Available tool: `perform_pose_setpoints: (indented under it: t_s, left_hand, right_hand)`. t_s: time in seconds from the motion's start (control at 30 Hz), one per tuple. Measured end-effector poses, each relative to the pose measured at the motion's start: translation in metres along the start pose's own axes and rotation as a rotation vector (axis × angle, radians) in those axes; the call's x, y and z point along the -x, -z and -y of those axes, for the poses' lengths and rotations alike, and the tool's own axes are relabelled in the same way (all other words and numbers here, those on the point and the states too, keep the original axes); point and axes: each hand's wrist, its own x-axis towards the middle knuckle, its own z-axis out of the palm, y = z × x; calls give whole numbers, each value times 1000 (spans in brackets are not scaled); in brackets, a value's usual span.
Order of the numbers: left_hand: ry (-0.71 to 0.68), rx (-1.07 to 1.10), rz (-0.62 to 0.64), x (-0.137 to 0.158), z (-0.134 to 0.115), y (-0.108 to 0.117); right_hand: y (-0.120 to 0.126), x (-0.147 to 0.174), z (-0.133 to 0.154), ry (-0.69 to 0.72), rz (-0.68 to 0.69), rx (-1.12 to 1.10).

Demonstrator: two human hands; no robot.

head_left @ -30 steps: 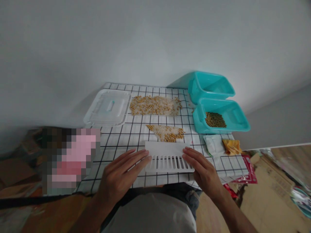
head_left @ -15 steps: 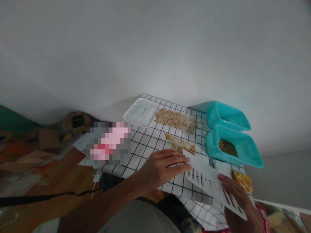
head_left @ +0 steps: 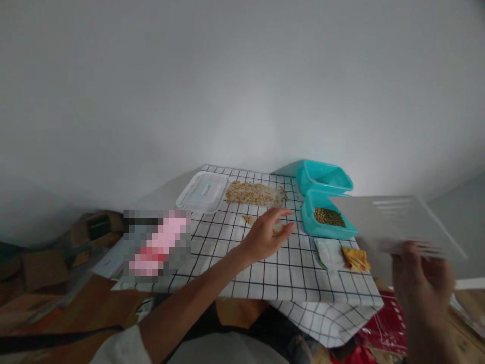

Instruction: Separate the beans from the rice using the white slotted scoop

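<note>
My right hand (head_left: 422,278) grips a thin white slotted panel (head_left: 390,217) by its near edge, raised at the right and blurred by motion. The panel covers part of the front teal tub (head_left: 309,222), which has greenish-brown grains (head_left: 329,217) in it. Over the middle of the table is my left hand (head_left: 265,237), its thumb and fingers apart with nothing between them. It partly hides a small patch of yellow grains (head_left: 247,220). Behind that lies a larger strip of pale yellow grains (head_left: 253,193).
A clear plastic lid (head_left: 202,192) lies at the back left of the checked tablecloth (head_left: 223,253). A second teal tub (head_left: 326,174) stands by the wall. A white packet (head_left: 329,254) and a crumpled yellow packet (head_left: 355,259) lie at the right. Cardboard boxes (head_left: 43,268) are on the floor.
The slotted panel has risen off the table front and swung right in my right hand. My left hand has let go of it and stays over the grains. The view has shifted.
</note>
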Motion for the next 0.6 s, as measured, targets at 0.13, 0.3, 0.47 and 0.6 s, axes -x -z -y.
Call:
perform_pose_setpoints:
  t_s: [0.13, 0.3, 0.47, 0.6]
  left_hand:
    - [160, 183, 54, -17, 13, -17]
    - [366, 239, 102, -43, 27, -45]
    - [562, 253, 47, -59, 41, -84]
    - [667, 262, -34, -65, 40, -105]
  right_hand:
    - [13, -45, -29, -292, -80, -220]
    - [26, -74, -70, -620, -111, -215]
    - [17, -81, -91, -914, 92, -318]
    - [-1, -87, -96, -989, 196, -392]
